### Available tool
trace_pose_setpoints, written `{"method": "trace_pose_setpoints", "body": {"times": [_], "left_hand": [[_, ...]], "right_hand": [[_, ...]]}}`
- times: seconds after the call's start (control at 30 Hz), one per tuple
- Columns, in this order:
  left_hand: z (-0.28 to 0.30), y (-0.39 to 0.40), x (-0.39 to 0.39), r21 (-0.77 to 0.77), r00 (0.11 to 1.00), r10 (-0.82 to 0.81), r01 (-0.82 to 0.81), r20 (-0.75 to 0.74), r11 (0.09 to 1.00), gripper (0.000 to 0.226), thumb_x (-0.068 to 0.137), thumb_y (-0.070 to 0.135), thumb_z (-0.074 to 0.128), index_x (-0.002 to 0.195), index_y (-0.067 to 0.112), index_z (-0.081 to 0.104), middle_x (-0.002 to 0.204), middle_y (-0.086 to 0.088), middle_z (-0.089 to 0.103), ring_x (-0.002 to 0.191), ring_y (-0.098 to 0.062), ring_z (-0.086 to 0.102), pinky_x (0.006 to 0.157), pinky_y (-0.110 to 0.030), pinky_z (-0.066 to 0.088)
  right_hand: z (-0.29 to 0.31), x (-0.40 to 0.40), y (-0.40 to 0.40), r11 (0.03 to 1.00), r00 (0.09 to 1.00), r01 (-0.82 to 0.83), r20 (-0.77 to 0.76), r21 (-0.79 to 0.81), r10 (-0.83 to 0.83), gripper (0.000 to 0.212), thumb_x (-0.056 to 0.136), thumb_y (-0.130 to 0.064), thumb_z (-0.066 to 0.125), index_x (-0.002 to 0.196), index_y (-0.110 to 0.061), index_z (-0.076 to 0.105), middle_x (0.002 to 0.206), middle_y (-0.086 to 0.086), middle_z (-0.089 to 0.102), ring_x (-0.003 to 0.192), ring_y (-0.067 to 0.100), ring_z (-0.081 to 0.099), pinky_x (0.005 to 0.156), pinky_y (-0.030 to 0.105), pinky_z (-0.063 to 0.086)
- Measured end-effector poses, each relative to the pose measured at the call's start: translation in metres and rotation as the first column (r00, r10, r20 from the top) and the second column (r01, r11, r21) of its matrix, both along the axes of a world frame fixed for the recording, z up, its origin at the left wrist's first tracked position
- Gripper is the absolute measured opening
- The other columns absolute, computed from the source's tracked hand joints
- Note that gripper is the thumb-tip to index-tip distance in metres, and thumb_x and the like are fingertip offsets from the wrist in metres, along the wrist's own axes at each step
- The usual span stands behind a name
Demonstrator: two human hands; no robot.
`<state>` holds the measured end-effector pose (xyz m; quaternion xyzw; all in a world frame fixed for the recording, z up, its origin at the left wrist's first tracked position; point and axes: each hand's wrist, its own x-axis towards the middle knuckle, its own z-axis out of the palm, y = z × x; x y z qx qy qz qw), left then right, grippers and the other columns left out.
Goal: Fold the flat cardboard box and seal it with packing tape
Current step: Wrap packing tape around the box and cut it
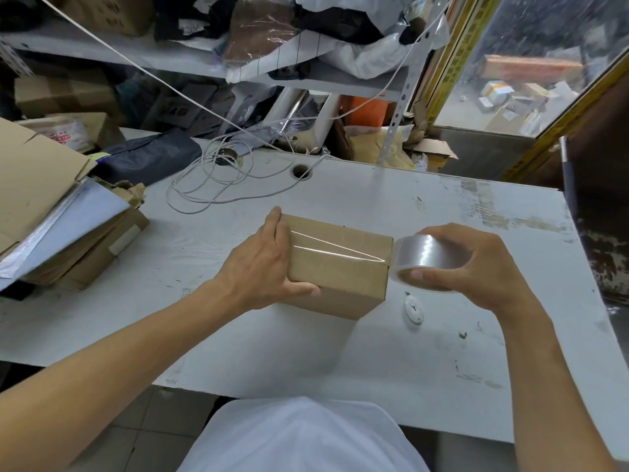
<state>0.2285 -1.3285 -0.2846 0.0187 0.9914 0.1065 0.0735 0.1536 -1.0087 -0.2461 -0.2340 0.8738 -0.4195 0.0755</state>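
The left hand (262, 264) grips the small brown cardboard box (340, 267) on the white surface (340, 362). Just beside it, the right hand (476, 264) pinches the clear tape roll (425, 262), taping the top seam. Next, I think, the tape needs cutting.

**Folded box, tape laid across its top**

The brown cardboard box (340, 267) stands closed on the white table (374, 352). A strip of clear packing tape (326, 248) runs across its top seam to the right edge, where it meets the clear tape roll (427, 260), held just beside the box's upper right corner.
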Motion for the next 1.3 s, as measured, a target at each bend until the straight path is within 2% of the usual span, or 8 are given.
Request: {"method": "trace_pose_setpoints", "body": {"times": [0.13,0.23,0.3,0.57,0.77,0.93,1.1,1.3], "left_hand": [[-0.006,-0.002,0.003,-0.061,0.997,-0.081,0.08,-0.016,0.995,0.129,0.069,0.088,0.048,0.159,0.009,0.001,0.164,-0.029,0.004,0.138,-0.043,0.038,0.112,-0.045,0.036],[-0.006,-0.004,0.001,-0.133,0.99,-0.139,0.136,-0.017,0.982,0.128,0.07,0.091,0.032,0.159,0.006,-0.005,0.167,-0.021,-0.011,0.155,-0.034,-0.002,0.125,-0.047,0.012],[-0.007,-0.006,-0.001,-0.184,0.982,-0.187,0.183,-0.004,0.966,0.127,0.072,0.091,0.026,0.158,0.005,-0.012,0.167,-0.013,-0.019,0.154,-0.025,-0.018,0.126,-0.043,-0.001],[-0.006,-0.003,-0.003,-0.116,0.98,-0.197,0.199,0.027,0.973,0.128,0.071,0.091,0.028,0.158,0.006,-0.013,0.167,-0.014,-0.02,0.154,-0.024,-0.018,0.126,-0.04,-0.006],[-0.008,0.009,-0.003,-0.054,0.98,-0.197,0.198,0.027,0.979,0.135,0.073,0.081,0.056,0.156,0.004,-0.017,0.164,-0.025,-0.021,0.152,-0.034,-0.022,0.126,-0.045,-0.002],[-0.008,0.019,-0.004,-0.123,0.979,-0.206,0.204,-0.006,0.971,0.13,0.074,0.079,0.052,0.156,-0.004,-0.006,0.164,-0.028,-0.018,0.154,-0.034,-0.017,0.126,-0.046,0.002],[-0.01,0.026,-0.005,-0.125,0.966,-0.256,0.25,-0.038,0.96,0.11,0.077,0.08,0.034,0.16,0.024,-0.01,0.166,-0.024,-0.012,0.152,-0.045,-0.009,0.124,-0.056,0.001],[-0.019,0.041,-0.005,-0.085,0.948,-0.305,0.298,-0.092,0.951,0.118,0.084,0.074,0.049,0.157,0.001,-0.008,0.166,-0.02,-0.016,0.154,-0.028,-0.016,0.12,-0.033,-0.017]], "right_hand": [[-0.001,0.0,0.0,1.0,1.0,0.002,0.019,0.003,-0.002,0.047,0.062,-0.05,0.086,0.105,-0.044,0.067,0.105,-0.031,0.064,0.1,-0.007,0.058,0.069,0.006,0.048],[0.0,0.001,-0.001,1.0,1.0,-0.003,0.013,0.012,0.002,0.046,0.062,-0.052,0.084,0.104,-0.052,0.065,0.104,-0.034,0.063,0.101,-0.008,0.057,0.067,0.005,0.048],[0.002,0.002,-0.002,1.0,1.0,-0.007,0.001,0.018,0.007,0.047,0.062,-0.054,0.083,0.103,-0.06,0.062,0.104,-0.037,0.062,0.102,-0.011,0.055,0.065,0.004,0.048],[0.003,0.005,-0.004,1.0,0.999,-0.021,-0.027,0.023,0.022,0.049,0.06,-0.062,0.079,0.104,-0.067,0.058,0.104,-0.044,0.058,0.103,-0.017,0.052,0.066,-0.001,0.044],[-0.001,0.005,-0.002,1.0,1.0,-0.013,-0.024,0.018,0.014,0.049,0.062,-0.053,0.083,0.103,-0.066,0.058,0.104,-0.042,0.059,0.103,-0.015,0.053,0.068,0.0,0.045],[-0.004,0.003,-0.002,1.0,1.0,-0.014,-0.02,0.017,0.014,0.049,0.062,-0.052,0.083,0.103,-0.064,0.059,0.104,-0.04,0.06,0.103,-0.013,0.054,0.068,0.001,0.045],[-0.007,0.003,-0.002,1.0,1.0,0.0,-0.029,0.018,0.001,0.048,0.063,-0.055,0.083,0.105,-0.061,0.06,0.105,-0.04,0.06,0.104,-0.013,0.053,0.068,0.001,0.045],[-0.008,0.0,-0.004,1.0,0.999,-0.011,-0.04,0.023,0.012,0.05,0.065,-0.051,0.087,0.105,-0.061,0.059,0.106,-0.04,0.06,0.108,-0.012,0.053,0.067,0.0,0.044]]}}
